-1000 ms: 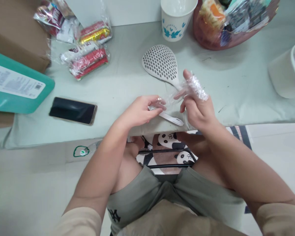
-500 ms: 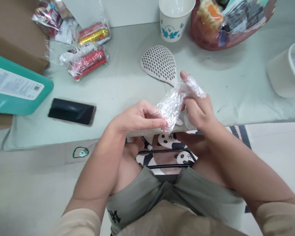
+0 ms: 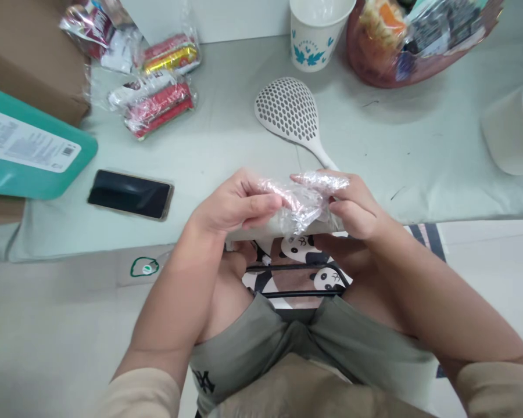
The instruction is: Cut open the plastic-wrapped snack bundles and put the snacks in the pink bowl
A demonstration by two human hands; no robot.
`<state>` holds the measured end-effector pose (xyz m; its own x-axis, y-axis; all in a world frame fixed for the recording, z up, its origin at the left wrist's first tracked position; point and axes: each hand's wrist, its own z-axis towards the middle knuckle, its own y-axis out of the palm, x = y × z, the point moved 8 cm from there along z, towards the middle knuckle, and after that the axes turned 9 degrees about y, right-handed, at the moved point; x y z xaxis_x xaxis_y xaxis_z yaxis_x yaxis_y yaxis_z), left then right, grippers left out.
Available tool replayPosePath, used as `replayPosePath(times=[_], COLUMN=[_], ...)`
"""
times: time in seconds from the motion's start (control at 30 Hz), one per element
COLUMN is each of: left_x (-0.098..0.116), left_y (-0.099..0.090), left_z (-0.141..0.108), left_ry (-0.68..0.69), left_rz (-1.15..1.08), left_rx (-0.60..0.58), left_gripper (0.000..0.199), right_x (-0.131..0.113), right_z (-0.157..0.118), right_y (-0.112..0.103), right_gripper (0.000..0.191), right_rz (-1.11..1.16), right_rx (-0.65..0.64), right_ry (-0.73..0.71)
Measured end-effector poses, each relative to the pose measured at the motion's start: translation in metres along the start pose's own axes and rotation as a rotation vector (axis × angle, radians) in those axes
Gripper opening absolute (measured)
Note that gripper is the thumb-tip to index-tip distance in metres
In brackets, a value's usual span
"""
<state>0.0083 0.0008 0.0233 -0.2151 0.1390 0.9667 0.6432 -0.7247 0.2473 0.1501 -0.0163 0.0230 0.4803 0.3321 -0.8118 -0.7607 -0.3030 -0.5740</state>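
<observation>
Between my hands, at the table's front edge, is a crumpled piece of clear plastic film (image 3: 303,209). My left hand (image 3: 239,203) is closed, pinching the film's left side between thumb and fingers. My right hand (image 3: 353,206) is closed on the other side, with film draped over its extended index finger; the other fingertips are partly hidden. Just beyond the hands lies a white skimmer (image 3: 287,110) with a perforated head. Its handle runs toward my right hand, which covers the handle's end.
On the table (image 3: 226,145) lie a phone (image 3: 131,194) and packaged snacks (image 3: 159,107) at left, beside a green container (image 3: 35,145). Farther back stand a paper cup (image 3: 320,38) and a pink bowl (image 3: 375,67) of packaged items. Another white cup (image 3: 508,133) stands at right.
My right hand has come down and turned, its index finger now pointing left. The film between the hands is bunched up shorter. More of the skimmer's handle shows.
</observation>
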Motion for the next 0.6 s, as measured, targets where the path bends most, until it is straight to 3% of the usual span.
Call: replayPosePath(times=[0.2, 0.3, 0.4, 0.6], left_x=[0.003, 0.001, -0.005, -0.014], left_y=[-0.002, -0.008, -0.014, -0.012], left_z=[0.004, 0.008, 0.009, 0.01], left_ry=[0.052, 0.021, -0.068, -0.169], left_rz=[-0.016, -0.005, 0.046, 0.159], left_rx=[0.066, 0.171, 0.273, 0.237], left_gripper=[0.056, 0.053, 0.048, 0.039], right_x=[-0.003, -0.011, -0.016, -0.017], right_z=[0.003, 0.003, 0.002, -0.003], right_y=[0.016, 0.021, 0.03, 0.035], right_gripper=[0.017, 0.021, 0.024, 0.024], right_rz=[-0.312, -0.388, -0.407, -0.344], right_rx=[-0.039, -0.016, -0.105, -0.226], right_ry=[0.063, 0.043, -0.003, -0.045])
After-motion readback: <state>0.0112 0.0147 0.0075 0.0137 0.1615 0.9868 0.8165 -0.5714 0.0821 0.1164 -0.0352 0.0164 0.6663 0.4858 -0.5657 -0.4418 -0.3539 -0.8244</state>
